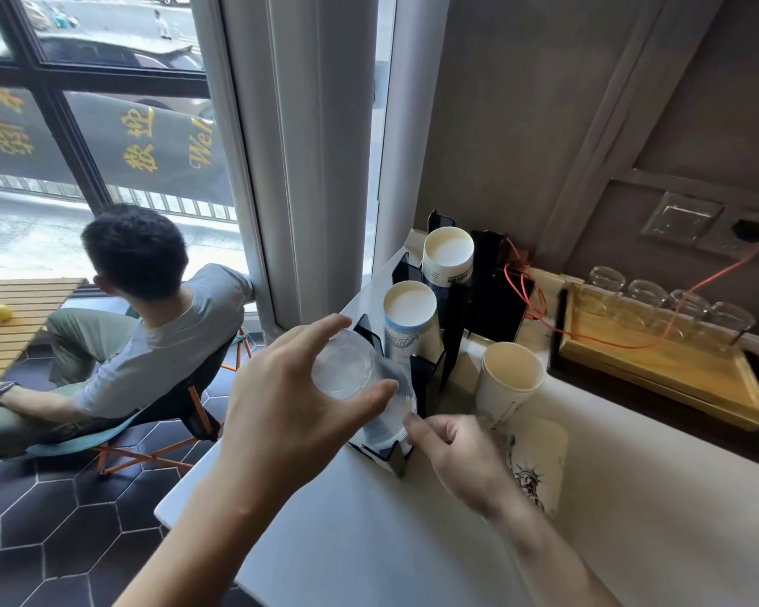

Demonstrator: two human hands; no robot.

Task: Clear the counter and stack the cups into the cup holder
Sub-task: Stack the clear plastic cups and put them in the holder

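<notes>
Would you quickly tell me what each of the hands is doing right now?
Left hand: closed around the clear plastic cup, bottom up.
Right hand: fingertips pinching the same cup's rim, over the cup holder.

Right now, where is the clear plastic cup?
In the head view, the clear plastic cup sits centre frame, upside down, gripped by the left hand over the near slot of the black cup holder.

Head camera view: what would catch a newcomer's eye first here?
Both hands meet mid-frame: the left hand grips a clear plastic cup over the black cup holder, the right hand at its rim. Paper cup stacks stand behind; a seated person faces the window at left.
</notes>
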